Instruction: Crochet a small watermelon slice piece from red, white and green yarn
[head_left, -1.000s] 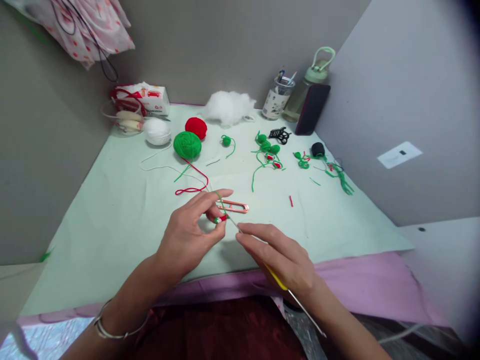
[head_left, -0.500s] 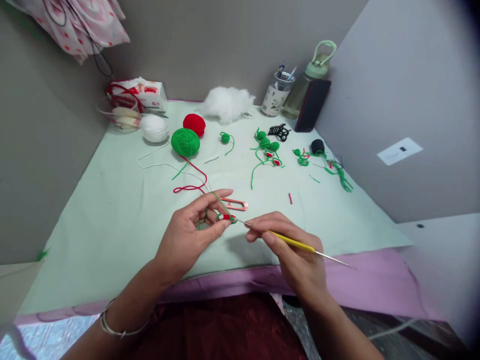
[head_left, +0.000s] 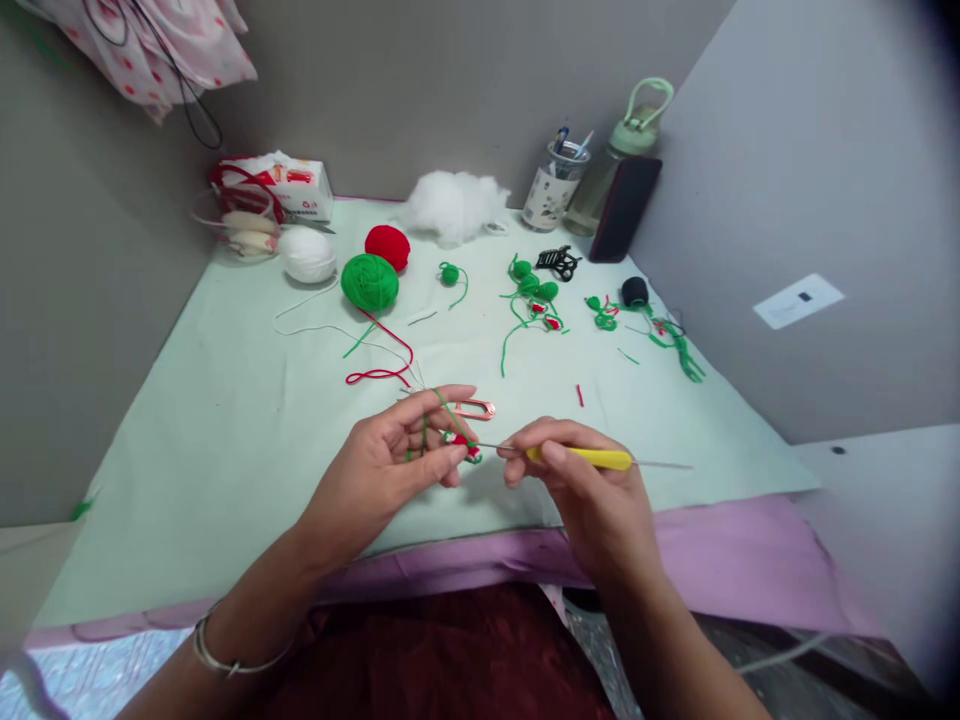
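Note:
Between thumb and fingers, my left hand [head_left: 382, 450] pinches a small crochet piece [head_left: 463, 446] in red, white and green. Green yarn [head_left: 448, 408] runs from this piece up over the raised left index finger. My right hand [head_left: 581, 475] grips a crochet hook [head_left: 600, 458] by its yellow handle; its thin metal shaft points left and its tip meets the crochet piece. The other metal end sticks out to the right. Just behind the left fingertips lies an orange-pink snips-like tool [head_left: 476, 409], partly hidden by the hand.
Green [head_left: 370, 283], red [head_left: 388, 247] and white yarn balls [head_left: 307, 254] sit back left. White stuffing [head_left: 457, 207] lies at the rear. Crocheted green pieces [head_left: 536, 285], a black claw clip [head_left: 558, 263], a pen cup [head_left: 555, 187], a bottle [head_left: 615, 170] and a phone [head_left: 627, 210] stand rightward.
The hook has turned from slanting down rightward to nearly level, its handle rolled in my right fingers. The crochet piece has tilted and shifted slightly right with my left hand.

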